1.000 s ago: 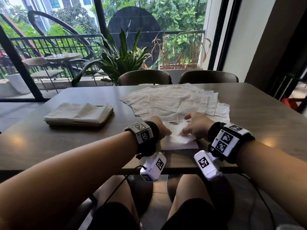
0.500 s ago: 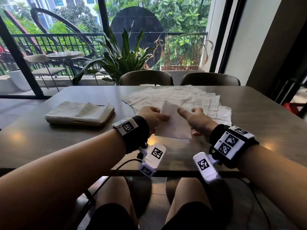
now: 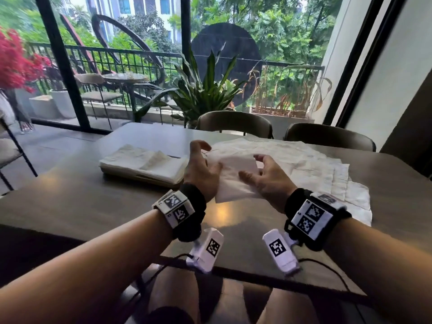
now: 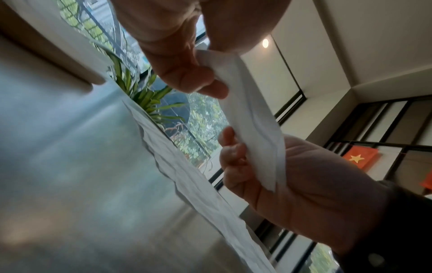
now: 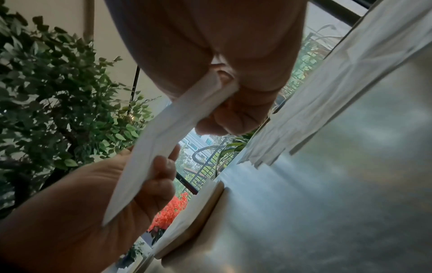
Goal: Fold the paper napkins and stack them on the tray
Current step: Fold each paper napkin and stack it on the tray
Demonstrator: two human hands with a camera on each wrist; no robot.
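Worktop (image 3: 81, 202): dark surface, lying beneath both hands and carrying everything listed below.
Left hand (image 3: 202, 170): hovering above the worktop, thumb and curled fingers pinching the left edge of the folded napkin; wrist views confirm the grip.
Right hand (image 3: 268, 178): hovering level with the left hand, thumb and fingers pinching the right edge of the same napkin.
Folded napkin (image 3: 233, 176): white, doubled over, hanging between the two hands and clear of the worktop; its layers are showing edge-on in both wrist views (image 4: 252, 129) (image 5: 163, 140).
Loose napkins (image 3: 315, 169): unfolded sheets lying overlapped on the worktop, spreading beyond and to the right of the right hand.
Tray (image 3: 140, 177): sitting on the worktop just left of the left hand, slightly farther out; only its front rim is showing.
Stacked napkins (image 3: 142, 160): folded pile resting on the tray, covering its top.
Chairs (image 3: 233, 122): two standing at the far edge of the worktop, beyond both hands.
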